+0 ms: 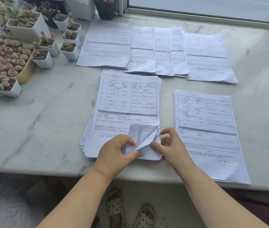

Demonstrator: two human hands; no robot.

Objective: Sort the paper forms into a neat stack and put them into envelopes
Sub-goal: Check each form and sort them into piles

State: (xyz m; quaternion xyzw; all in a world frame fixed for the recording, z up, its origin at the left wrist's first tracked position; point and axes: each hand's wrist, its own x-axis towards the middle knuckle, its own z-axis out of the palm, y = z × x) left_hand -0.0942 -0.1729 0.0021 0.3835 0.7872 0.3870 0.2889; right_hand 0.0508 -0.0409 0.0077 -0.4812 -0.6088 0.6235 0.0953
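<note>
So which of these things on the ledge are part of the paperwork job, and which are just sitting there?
Part of the job:
- thick stack of forms, its corner pinched by the left hand and right hand
- single pile on the right
- row of forms at the back

Just sitting there:
- potted succulents
- window frame
- marble ledge

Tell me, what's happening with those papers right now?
Left hand pinching lifted corner of top form on main stack. Right hand at same corner, fingers curled. Other piles beyond, none in the way.
</note>
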